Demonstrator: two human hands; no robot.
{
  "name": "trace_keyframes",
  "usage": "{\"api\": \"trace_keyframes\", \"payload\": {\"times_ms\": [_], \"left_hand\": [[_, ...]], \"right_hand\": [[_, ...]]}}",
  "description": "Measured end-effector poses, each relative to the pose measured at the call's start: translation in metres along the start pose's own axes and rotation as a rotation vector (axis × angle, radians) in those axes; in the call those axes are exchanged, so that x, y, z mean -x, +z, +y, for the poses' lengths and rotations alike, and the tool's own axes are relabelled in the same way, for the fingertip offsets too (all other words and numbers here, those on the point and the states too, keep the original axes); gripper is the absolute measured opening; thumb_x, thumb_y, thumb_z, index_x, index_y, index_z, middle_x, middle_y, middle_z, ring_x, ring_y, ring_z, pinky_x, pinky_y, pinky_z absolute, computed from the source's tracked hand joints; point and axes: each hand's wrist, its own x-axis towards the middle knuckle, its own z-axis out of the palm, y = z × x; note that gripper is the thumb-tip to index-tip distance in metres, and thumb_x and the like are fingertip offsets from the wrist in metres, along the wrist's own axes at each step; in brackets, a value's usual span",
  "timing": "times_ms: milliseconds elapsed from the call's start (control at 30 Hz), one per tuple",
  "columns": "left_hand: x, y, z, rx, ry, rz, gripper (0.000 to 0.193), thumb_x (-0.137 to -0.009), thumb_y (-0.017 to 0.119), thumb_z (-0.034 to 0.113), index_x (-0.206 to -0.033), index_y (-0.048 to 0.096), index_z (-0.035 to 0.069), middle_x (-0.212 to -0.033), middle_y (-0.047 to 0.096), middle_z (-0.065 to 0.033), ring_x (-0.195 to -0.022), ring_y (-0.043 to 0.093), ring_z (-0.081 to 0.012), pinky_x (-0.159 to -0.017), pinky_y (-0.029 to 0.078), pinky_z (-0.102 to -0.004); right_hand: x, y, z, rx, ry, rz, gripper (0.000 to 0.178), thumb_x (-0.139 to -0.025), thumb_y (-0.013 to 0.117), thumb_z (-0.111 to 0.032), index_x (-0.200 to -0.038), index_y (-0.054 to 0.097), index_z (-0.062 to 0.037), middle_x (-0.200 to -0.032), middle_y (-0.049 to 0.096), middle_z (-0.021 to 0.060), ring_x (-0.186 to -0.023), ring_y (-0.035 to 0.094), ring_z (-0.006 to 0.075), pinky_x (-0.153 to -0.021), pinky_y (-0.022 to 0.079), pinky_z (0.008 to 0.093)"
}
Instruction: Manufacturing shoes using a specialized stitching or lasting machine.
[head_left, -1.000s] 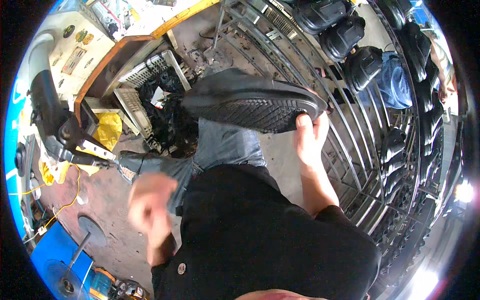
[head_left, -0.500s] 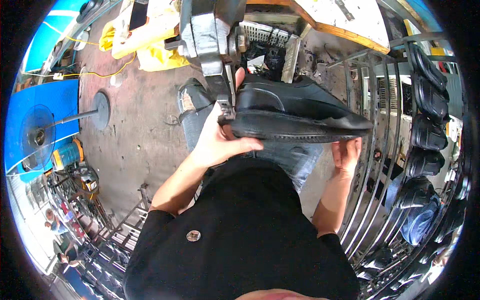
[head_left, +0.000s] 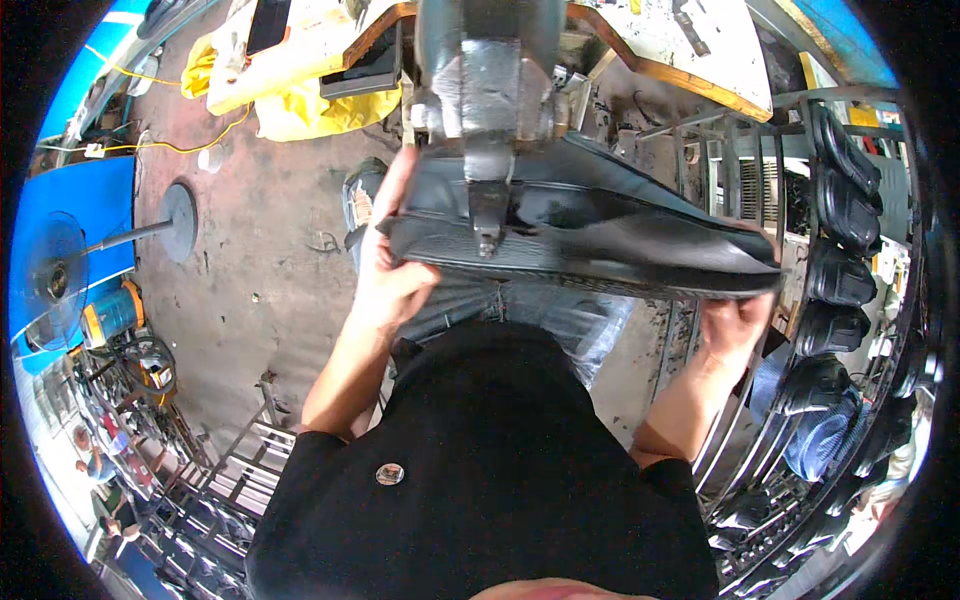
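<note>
A black shoe (head_left: 610, 220) lies lengthwise across the front of me, its toe pointing right. My left hand (head_left: 388, 275) is closed around the heel end, with one finger reaching up along the far side and the thumb at the near edge of the sole. Under the toe, my right hand (head_left: 735, 318) grips the sole with bent fingers. The grey metal machine head (head_left: 490, 110) comes down from above in front of the shoe's rear half. Its narrow tip ends against or just before the side near the sole; I cannot tell whether it touches.
On the right stands a metal rack (head_left: 790, 200) with several black shoes (head_left: 838, 275). Worktops flank the machine; a yellow cloth (head_left: 325, 115) hangs from the left one. A fan on a round base (head_left: 178, 222) stands at the left, with metal frames (head_left: 250, 450) behind it.
The shoe has shifted right with both hands on it. Its heel end now reaches left past the machine tip, which sits farther forward along the side. My left hand is now left of the tip.
</note>
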Motion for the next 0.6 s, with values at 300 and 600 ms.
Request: {"api": "trace_keyframes", "payload": {"times_ms": [300, 600], "left_hand": [[0.008, -0.059, 0.057, -0.25, 0.136, 0.024, 0.108, -0.073, 0.091, 0.013, -0.159, 0.028, 0.003, -0.16, 0.038, -0.013, -0.14, 0.047, -0.0248, -0.116, 0.039, -0.0391], [0.035, 0.063, 0.118, -0.676, 1.51, 0.306, 0.069, -0.094, 0.04, 0.077, -0.142, 0.05, 0.029, -0.161, 0.031, -0.0229, -0.149, 0.025, -0.0498, -0.112, 0.02, -0.0802]], "right_hand": [[0.008, 0.08, 0.026, -0.283, 0.249, -0.213, 0.076, -0.081, 0.08, -0.003, -0.145, 0.038, -0.0038, -0.128, 0.058, 0.0093, -0.116, 0.06, 0.0199, -0.098, 0.053, 0.0348], [0.007, 0.115, 0.02, -0.149, 0.175, -0.269, 0.071, -0.078, 0.083, 0.003, -0.138, 0.046, -0.0019, -0.128, 0.059, 0.01, -0.119, 0.058, 0.0193, -0.103, 0.049, 0.0339]]}}
